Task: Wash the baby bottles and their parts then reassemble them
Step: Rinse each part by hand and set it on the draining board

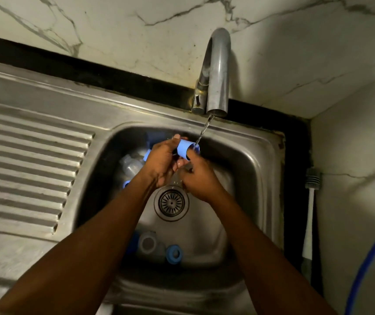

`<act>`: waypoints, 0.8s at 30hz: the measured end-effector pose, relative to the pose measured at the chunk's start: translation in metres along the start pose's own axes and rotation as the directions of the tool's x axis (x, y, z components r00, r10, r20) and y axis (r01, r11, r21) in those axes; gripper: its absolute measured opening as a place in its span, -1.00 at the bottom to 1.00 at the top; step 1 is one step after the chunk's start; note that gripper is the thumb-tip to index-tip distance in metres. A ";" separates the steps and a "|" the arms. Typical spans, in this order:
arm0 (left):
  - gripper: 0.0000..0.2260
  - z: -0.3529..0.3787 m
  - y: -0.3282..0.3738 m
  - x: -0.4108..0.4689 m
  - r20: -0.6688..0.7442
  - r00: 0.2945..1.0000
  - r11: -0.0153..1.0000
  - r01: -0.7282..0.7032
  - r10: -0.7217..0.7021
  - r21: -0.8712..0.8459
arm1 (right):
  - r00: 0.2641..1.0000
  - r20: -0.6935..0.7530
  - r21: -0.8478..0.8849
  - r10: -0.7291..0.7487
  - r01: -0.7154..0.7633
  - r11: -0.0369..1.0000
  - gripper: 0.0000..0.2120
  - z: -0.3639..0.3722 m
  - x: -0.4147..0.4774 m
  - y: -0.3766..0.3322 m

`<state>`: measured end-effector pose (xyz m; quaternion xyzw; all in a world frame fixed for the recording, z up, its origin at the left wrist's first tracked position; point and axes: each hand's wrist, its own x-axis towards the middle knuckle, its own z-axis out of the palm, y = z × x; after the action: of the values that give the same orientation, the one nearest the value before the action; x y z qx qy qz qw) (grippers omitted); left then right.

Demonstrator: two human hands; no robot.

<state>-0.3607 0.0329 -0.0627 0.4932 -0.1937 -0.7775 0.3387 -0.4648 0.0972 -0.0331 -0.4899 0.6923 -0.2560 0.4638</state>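
Both hands are over the steel sink basin [257,169]. My left hand [161,160] grips a light blue bottle cap [185,149], its open end turned toward the thin stream of water [204,130] from the tap [218,71]. My right hand [199,178] is curled just below the cap, one finger touching its rim. A clear bottle [133,165] and a blue part [126,184] lie in the basin at the left, partly hidden by my left arm. Near the front edge lie a clear bottle [149,245] and a blue ring [174,254].
The drain strainer [171,203] sits in the middle of the basin. A ribbed draining board [27,169] stretches to the left. A bottle brush [310,201] leans at the right wall, beside a blue hose [368,264]. Marble wall rises behind.
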 end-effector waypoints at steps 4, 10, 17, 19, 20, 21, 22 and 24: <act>-0.61 0.000 0.008 -0.003 -0.047 0.994 0.968 -0.085 0.099 0.236 | 0.986 0.025 -0.711 -0.167 0.135 0.690 -0.68 -0.010 0.000 0.001; -0.56 0.010 0.010 -0.021 0.065 0.996 0.997 0.053 -0.056 0.051 | 0.985 0.061 0.634 0.161 -0.162 0.756 -0.76 0.015 -0.006 -0.012; -0.81 0.028 0.011 -0.012 0.068 0.983 0.977 0.178 -0.170 -0.118 | 0.966 -0.002 -0.260 -0.258 0.249 0.933 -0.63 -0.007 -0.008 0.028; -0.65 0.029 0.011 -0.008 -0.024 0.981 0.981 0.189 -0.190 -0.051 | 0.958 0.093 -0.531 -0.270 0.277 0.801 -0.60 -0.018 -0.004 0.032; -0.61 0.028 0.012 -0.005 -0.013 0.980 0.980 0.197 -0.197 -0.035 | 0.962 0.049 -0.539 -0.268 0.251 0.804 -0.63 -0.017 -0.003 0.027; -0.63 0.028 0.015 -0.005 0.016 0.980 0.980 0.199 -0.199 -0.001 | 0.964 -0.050 -0.448 -0.260 0.211 0.869 -0.66 -0.014 -0.001 0.021; -0.68 0.026 0.017 -0.006 0.057 0.981 0.982 0.186 -0.188 0.035 | 0.968 -0.175 -0.218 -0.182 0.143 0.965 -0.69 -0.011 -0.001 0.011; -0.76 0.022 0.021 -0.008 0.155 0.978 0.990 0.137 -0.141 0.035 | 0.975 -0.174 0.499 0.135 -0.031 0.866 -0.77 -0.004 0.001 -0.009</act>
<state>-0.3714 0.0233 -0.0342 0.4467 -0.1944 -0.8333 0.2611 -0.4641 0.0925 -0.0244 -0.2961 0.6682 -0.4525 0.5109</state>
